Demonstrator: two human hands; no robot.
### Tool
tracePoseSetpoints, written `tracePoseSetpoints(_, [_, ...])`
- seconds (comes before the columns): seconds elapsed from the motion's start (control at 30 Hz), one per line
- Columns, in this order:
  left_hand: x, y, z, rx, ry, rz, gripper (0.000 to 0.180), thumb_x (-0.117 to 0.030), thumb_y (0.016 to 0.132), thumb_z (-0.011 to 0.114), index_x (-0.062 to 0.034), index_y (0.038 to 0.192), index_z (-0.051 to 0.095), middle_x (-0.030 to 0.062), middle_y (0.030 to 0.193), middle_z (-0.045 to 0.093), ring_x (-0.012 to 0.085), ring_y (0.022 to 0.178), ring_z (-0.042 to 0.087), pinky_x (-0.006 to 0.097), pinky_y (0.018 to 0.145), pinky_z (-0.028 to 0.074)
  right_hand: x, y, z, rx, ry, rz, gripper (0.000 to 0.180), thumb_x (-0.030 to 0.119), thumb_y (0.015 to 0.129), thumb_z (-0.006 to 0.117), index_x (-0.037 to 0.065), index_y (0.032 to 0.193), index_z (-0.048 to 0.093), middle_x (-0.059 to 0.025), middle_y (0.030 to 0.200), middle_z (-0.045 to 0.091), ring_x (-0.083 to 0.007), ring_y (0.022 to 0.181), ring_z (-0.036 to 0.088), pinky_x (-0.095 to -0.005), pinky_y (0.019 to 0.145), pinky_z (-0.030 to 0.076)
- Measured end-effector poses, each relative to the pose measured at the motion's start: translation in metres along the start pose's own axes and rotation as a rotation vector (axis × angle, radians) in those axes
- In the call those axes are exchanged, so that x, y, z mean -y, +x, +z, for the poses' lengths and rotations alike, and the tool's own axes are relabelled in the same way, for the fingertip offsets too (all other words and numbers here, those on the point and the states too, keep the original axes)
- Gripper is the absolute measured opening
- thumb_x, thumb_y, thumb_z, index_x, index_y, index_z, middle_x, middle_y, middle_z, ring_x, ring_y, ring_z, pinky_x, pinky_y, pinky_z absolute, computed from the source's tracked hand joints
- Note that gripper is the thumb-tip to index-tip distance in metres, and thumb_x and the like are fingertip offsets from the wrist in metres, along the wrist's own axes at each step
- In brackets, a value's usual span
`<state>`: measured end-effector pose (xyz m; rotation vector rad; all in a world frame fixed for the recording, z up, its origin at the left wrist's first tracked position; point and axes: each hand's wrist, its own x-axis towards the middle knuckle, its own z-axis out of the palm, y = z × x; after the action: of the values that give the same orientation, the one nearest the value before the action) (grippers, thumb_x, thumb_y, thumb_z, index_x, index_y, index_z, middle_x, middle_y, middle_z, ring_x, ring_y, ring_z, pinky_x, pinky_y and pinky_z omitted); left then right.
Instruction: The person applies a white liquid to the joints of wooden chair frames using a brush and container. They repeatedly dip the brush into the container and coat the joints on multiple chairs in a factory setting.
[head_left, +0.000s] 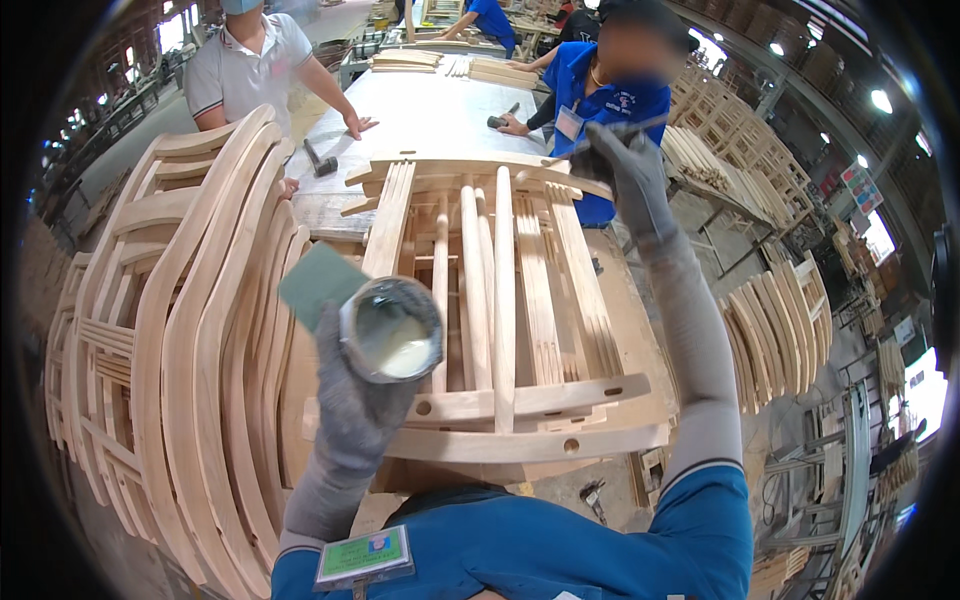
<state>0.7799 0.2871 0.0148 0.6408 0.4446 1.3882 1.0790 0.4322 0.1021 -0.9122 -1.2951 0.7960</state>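
A: What does the left hand (362,400) grip?
B: Its gloved fingers are wrapped around one cup (350,345) of whitish liquid, over the near left part of the pile of wooden parts (503,300). One flat green piece (318,280) sticks out beside the cup; how it is held, I can't tell.
A: And the right hand (632,175)?
B: Raised at the pile's far right corner, fingers bent in, apparently around one thin stick (640,127). It is blurred, so I can't tell how tightly they close.
A: Counts around the pile?
B: Two curved rails (540,443) cross its near end. Beyond it, on one white table (420,110), are two mallets (324,165). Left of it stand chair frames (180,300), too overlapped to count.
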Motion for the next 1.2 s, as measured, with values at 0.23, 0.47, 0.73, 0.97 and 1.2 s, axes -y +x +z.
tracePoseSetpoints(0.23, [-0.016, -0.017, -0.022, -0.182, 0.251, 0.293, 0.045, -0.042, 0.097, 0.042, -0.0091, 0.128, 0.046, 0.0141, 0.121, 0.053, 0.0298, 0.109, 0.056, 0.046, 0.089, 0.051, -0.059, 0.11, -0.032, -0.049, -0.642, 0.065, 0.024, 0.021, 0.08, 0.07, 0.0, 0.089, 0.063, -0.0093, 0.073, 0.066, -0.0127, 0.057, 0.062, -0.0262, 0.051, 0.052])
tracePoseSetpoints(0.47, [-0.02, -0.019, -0.028, -0.282, 0.045, 0.291, 0.046, -0.043, 0.096, 0.043, -0.0106, 0.128, 0.046, 0.0145, 0.122, 0.053, 0.0315, 0.111, 0.054, 0.046, 0.089, 0.051, -0.091, 0.129, -0.042, 0.053, -0.727, 0.003, 0.026, 0.025, 0.079, 0.07, 0.001, 0.089, 0.064, -0.0088, 0.069, 0.065, -0.0129, 0.057, 0.062, -0.0279, 0.053, 0.051])
tracePoseSetpoints(0.73, [-0.019, -0.018, -0.029, -0.297, 0.014, 0.279, 0.046, -0.044, 0.095, 0.045, -0.0095, 0.125, 0.048, 0.013, 0.12, 0.054, 0.0299, 0.107, 0.056, 0.046, 0.087, 0.052, -0.092, 0.133, -0.034, 0.181, -0.684, -0.058, 0.038, 0.037, 0.078, 0.071, 0.001, 0.082, 0.063, -0.0087, 0.06, 0.06, -0.0172, 0.052, 0.057, -0.0319, 0.052, 0.044])
tracePoseSetpoints(0.97, [-0.024, -0.02, -0.029, -0.3, -0.108, 0.236, 0.046, -0.045, 0.095, 0.045, -0.0107, 0.125, 0.049, 0.0111, 0.12, 0.054, 0.028, 0.107, 0.056, 0.047, 0.09, 0.049, -0.091, 0.133, -0.026, 0.134, -0.737, 0.007, 0.035, 0.032, 0.075, 0.074, -0.001, 0.081, 0.063, -0.0091, 0.06, 0.06, -0.0157, 0.052, 0.057, -0.0307, 0.052, 0.046])
tracePoseSetpoints(1.2, [-0.022, -0.019, -0.033, -0.14, 0.012, 0.249, 0.046, -0.039, 0.097, 0.042, -0.0112, 0.133, 0.039, 0.0125, 0.128, 0.048, 0.0264, 0.116, 0.051, 0.048, 0.091, 0.049, -0.069, 0.111, -0.058, 0.224, -0.823, -0.155, 0.022, 0.014, 0.076, 0.071, -0.001, 0.09, 0.063, -0.0068, 0.073, 0.063, -0.0109, 0.064, 0.056, -0.0262, 0.058, 0.046])
